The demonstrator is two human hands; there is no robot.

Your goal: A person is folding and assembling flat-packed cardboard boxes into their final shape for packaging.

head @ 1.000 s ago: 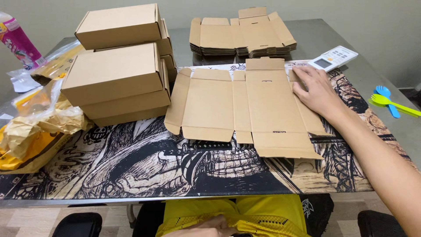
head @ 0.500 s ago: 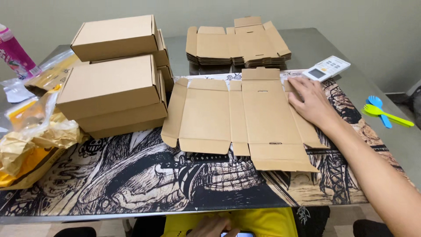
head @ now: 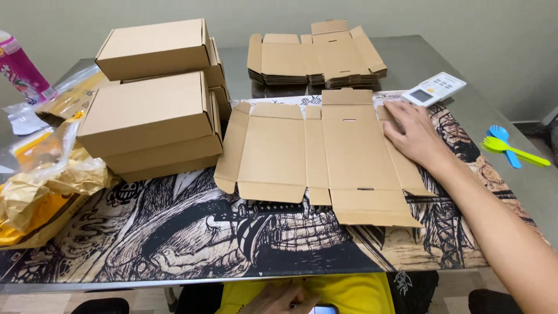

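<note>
- Covering a grey metal table (head: 465,116) against a plain pale wall, a printed mat (head: 174,232) carries the work.
- Folded boxes (head: 151,110) stack at left; a pile of flats (head: 317,58) lies at the far edge; a remote (head: 433,88) and plastic forks (head: 511,148) sit right; crumpled bags (head: 40,186) left.
- Right hand (head: 412,136) lies open, palm down, flat on the right flap of the unfolded blank (head: 314,151), gripping nothing.
- Left hand (head: 282,298) sits low at the lap, touching a phone (head: 322,309); its grip cannot be told.
- Since earlier, the blank and right hand have kept their places; the left hand has come further into view.
</note>
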